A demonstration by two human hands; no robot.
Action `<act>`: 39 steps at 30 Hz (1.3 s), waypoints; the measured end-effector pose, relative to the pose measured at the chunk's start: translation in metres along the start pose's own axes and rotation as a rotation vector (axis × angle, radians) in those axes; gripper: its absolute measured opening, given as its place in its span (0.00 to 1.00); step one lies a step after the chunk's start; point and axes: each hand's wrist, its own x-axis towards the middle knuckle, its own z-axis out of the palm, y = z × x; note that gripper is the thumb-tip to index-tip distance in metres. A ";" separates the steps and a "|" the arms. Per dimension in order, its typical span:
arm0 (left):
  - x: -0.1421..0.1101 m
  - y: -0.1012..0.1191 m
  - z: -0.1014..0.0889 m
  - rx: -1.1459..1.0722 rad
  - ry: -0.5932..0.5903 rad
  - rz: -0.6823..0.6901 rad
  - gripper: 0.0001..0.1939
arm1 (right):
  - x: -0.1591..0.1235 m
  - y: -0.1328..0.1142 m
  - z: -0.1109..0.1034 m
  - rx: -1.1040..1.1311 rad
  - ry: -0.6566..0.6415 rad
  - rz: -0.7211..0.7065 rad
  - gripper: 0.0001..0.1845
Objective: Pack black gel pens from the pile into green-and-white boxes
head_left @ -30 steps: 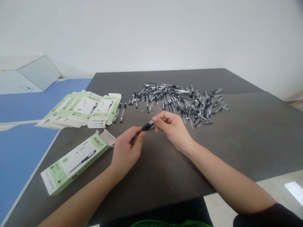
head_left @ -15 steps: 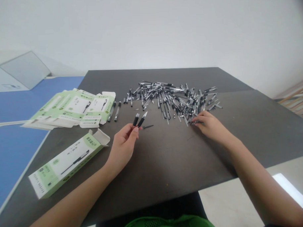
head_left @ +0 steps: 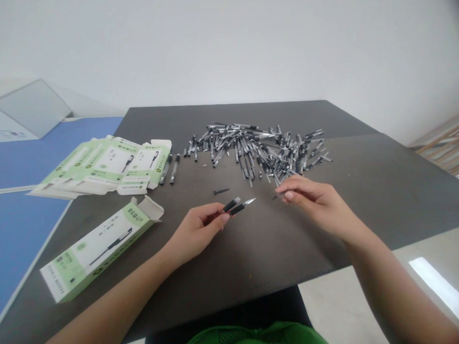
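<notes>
My left hand (head_left: 203, 228) is closed on two pen pieces with black grips. One pen piece (head_left: 243, 206) ends in a silvery pointed tip and points right; the other (head_left: 231, 204) has a blunt, clear-looking end. To the right, my right hand (head_left: 309, 199) is raised just off the front of the pen pile, thumb and fingers pinched on something small and thin. Its kind is too small to tell. Between and behind the hands a small dark clip-like piece (head_left: 221, 191) lies on the dark table (head_left: 255, 261).
A heap of black and clear pen parts (head_left: 247, 146) spreads behind the hands. Two pens (head_left: 174, 169) lie beside flattened green-and-white cartons (head_left: 109, 163). An open pen box (head_left: 100, 247) lies at the left. A blue surface (head_left: 20, 224) adjoins the table's left side.
My left hand has moved right, and the pens in it now point right. My right hand has drawn back from the pile toward the left hand, fingers pinched.
</notes>
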 end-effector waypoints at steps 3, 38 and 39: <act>-0.002 0.002 0.002 -0.005 -0.064 -0.010 0.15 | -0.003 -0.024 0.015 0.106 -0.083 0.033 0.09; -0.006 0.004 -0.004 -0.072 -0.067 0.006 0.16 | 0.001 -0.035 0.043 0.207 0.054 0.049 0.05; -0.007 0.005 -0.004 -0.062 -0.072 0.008 0.15 | 0.001 -0.035 0.045 0.204 0.028 0.057 0.06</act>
